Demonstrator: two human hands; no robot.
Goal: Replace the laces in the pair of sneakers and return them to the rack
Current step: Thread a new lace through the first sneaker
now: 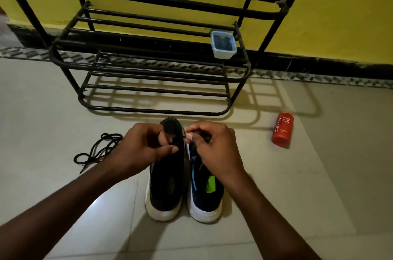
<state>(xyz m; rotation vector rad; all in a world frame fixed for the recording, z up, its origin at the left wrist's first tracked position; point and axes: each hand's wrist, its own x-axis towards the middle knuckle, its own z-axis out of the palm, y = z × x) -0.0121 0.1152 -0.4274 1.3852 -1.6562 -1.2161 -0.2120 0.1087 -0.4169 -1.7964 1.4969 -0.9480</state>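
Tiled floor [276,185]: pale, carries everything listed; broad bare stretches lie toward its left and right edges and in front of the heels. Shoe rack [148,109]: black tube frame, standing against the yellow wall [340,15] at the floor's far edge, its lowest front rail just beyond the sneaker toes. Left hand [144,145]: forearm entering from the near left corner, hand hovering over the front of the left sneaker [165,191], fingers curled inward, thumb straight and pointing toward the other hand; what the curled fingers hold cannot be told. Right hand [214,149]: forearm entering from the near right corner, knuckles up over the front of the right sneaker [205,198], thumb and forefinger pinching the end of a thin black lace [183,136] in the narrow gap between the two hands. Sneakers: dark uppers, white soles, side by side and touching, heels toward the person, toes toward the rack. Red bottle [282,129]: lying on the floor, well right of the sneakers. Clear plastic container [223,45]: dark contents, on the right end of a middle rack shelf. Loose black lace [95,151]: tangled on the floor, just left of the left hand.
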